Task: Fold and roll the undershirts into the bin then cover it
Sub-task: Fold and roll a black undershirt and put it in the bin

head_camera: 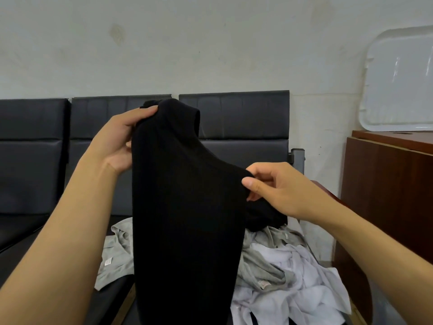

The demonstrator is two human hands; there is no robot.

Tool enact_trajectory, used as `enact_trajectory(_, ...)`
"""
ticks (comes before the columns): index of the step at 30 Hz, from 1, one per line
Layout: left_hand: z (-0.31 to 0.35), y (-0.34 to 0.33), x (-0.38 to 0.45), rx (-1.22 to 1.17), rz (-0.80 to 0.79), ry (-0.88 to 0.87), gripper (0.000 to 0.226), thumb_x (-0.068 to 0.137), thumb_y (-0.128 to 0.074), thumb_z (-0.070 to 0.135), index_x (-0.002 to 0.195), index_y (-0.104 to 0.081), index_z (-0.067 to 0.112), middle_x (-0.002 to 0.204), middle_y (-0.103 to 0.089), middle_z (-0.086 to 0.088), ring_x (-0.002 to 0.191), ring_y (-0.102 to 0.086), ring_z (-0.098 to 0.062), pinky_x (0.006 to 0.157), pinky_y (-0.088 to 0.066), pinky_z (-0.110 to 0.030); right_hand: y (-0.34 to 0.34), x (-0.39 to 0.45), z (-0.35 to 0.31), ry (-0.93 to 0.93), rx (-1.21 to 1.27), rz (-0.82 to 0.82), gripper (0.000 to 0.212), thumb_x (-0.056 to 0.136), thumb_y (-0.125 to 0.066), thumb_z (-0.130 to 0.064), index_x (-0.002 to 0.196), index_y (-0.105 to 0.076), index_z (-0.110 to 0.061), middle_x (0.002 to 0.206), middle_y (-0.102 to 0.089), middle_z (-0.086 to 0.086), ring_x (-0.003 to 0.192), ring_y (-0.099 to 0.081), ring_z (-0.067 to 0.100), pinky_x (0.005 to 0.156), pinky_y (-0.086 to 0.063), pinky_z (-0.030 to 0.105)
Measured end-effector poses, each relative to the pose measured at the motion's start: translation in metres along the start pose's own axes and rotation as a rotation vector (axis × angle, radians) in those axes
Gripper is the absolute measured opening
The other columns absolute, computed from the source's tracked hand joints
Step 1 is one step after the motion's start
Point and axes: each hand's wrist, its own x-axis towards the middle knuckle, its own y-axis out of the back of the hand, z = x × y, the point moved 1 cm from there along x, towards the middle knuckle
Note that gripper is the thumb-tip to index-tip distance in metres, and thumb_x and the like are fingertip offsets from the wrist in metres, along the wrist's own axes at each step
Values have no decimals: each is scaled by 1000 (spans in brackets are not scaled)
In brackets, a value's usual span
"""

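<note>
A black undershirt hangs in the air in front of me, long and dark, covering the middle of the view. My left hand grips its top edge up high, thumb over the cloth. My right hand pinches its right edge lower down, thumb in front. Under the shirt, a heap of grey undershirts and white undershirts lies on the black seat. A clear bin lid leans against the wall at the right. The bin itself is out of sight.
A row of black padded seats runs along the wall behind the shirt. A brown wooden cabinet stands at the right, with the lid on its top. The pale wall rises behind everything.
</note>
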Motion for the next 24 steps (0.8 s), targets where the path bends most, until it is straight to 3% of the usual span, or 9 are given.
enact_trajectory(3,3,-6,-2,-30,-27,5,17,87,-76,23,79,-61,22,71,-41,10,55,-32,-5,53,-12,-19,5,3,-3,43,-135,49,13,103,-58,-31,96,-70,-31,85,-75,-12,84,-73,5,82,-56,18)
enact_trajectory(5,4,-11,-5,-39,-19,4,19,90,-71,22,75,-60,21,65,-40,10,47,-31,-5,42,-13,-18,6,4,-4,66,-218,82,13,100,-58,-38,92,-67,-37,81,-72,-16,83,-70,2,78,-54,15)
enact_trajectory(10,4,-26,-12,-28,-51,37,16,93,-64,20,77,-60,18,59,-45,11,33,-34,-5,29,-15,-15,1,4,5,91,-359,176,41,92,-55,-56,74,-56,-20,61,-57,-4,64,-57,14,60,-45,21)
enact_trajectory(13,3,-28,-11,-70,-101,91,4,89,-66,19,88,-65,16,70,-49,10,36,-38,-3,25,-19,-14,0,5,9,83,-330,231,48,95,-53,-52,68,-50,-12,58,-50,0,60,-52,18,56,-40,25)
enact_trajectory(19,0,-33,-12,-97,-141,133,12,91,-66,17,102,-65,12,77,-57,7,36,-41,-4,22,-22,-14,9,8,18,-49,-305,327,44,93,-69,-39,62,-48,-15,53,-46,-5,55,-49,7,54,-39,13)
enact_trajectory(24,-2,-42,-15,-119,-144,161,7,92,-61,16,87,-64,10,69,-55,6,28,-39,-5,23,-25,-13,10,9,24,-141,-200,394,40,94,-71,-30,72,-41,-16,58,-43,-2,55,-39,10,57,-38,22)
